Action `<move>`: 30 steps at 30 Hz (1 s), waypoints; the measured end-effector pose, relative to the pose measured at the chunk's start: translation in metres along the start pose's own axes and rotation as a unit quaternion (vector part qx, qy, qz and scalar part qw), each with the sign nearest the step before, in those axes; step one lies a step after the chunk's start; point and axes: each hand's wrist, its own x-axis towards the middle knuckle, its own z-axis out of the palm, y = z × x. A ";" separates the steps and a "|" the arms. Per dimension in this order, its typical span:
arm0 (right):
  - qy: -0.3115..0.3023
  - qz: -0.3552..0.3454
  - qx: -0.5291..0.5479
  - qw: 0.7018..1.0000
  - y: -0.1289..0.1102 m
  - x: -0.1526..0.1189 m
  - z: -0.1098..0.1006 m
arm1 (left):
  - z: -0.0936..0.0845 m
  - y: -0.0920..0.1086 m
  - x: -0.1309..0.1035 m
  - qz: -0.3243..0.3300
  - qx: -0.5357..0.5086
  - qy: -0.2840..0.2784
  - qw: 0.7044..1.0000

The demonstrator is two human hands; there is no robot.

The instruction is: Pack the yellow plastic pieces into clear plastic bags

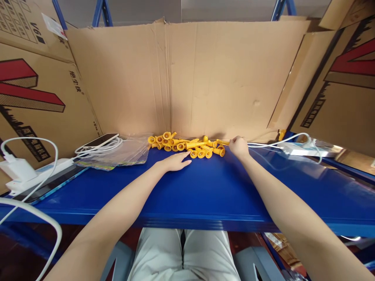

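Note:
A pile of yellow plastic pieces (200, 144), each a slim stem with a flared, cup-like end, lies along the foot of the cardboard wall. At the pile's front left, my left hand (176, 161) reaches in palm down with thumb and fingers apart, its fingertips by the nearest flared ends. My right hand (238, 146) is closed at the pile's right end. A yellow stem (222, 143) runs into its fingers, and the part inside the fist is hidden. Most of the visible cups in the pile face toward me.
Cardboard (234, 78) walls off the back of the blue shelf (202, 187). Clear plastic bags (129, 152) lie left, beside a phone (101, 140) on coiled white cable. A charger (20, 169) sits on a power strip at far left. Another white power strip (299, 149) lies right.

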 end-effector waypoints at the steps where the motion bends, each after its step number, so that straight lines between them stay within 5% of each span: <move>1: 0.000 0.000 0.023 1.000 0.001 0.000 0.006 | -0.001 0.000 0.001 0.006 0.005 0.018 1.000; 4: -0.029 0.005 0.091 0.995 0.002 -0.002 0.014 | -0.011 -0.003 0.004 0.003 0.028 0.090 0.996; 7: -0.079 0.011 0.165 0.983 -0.001 -0.004 0.015 | -0.025 -0.012 0.007 -0.048 0.028 0.228 0.972; 10: -0.114 -0.010 0.188 0.976 -0.004 -0.007 0.014 | -0.039 -0.032 0.007 -0.104 -0.012 0.397 0.912; 13: -0.134 -0.055 0.121 0.982 -0.002 -0.008 0.011 | -0.049 -0.059 0.005 -0.188 -0.068 0.496 0.845; 15: -0.144 -0.080 0.078 0.983 0.000 -0.008 0.009 | -0.052 -0.076 0.003 -0.241 -0.108 0.505 0.822; 20: -0.153 -0.085 0.074 0.982 0.002 -0.008 0.005 | -0.050 -0.099 0.004 -0.256 -0.223 0.428 0.837; 30: -0.144 -0.090 0.075 0.983 0.009 -0.003 0.002 | -0.045 -0.087 0.033 -0.232 -0.235 0.347 0.878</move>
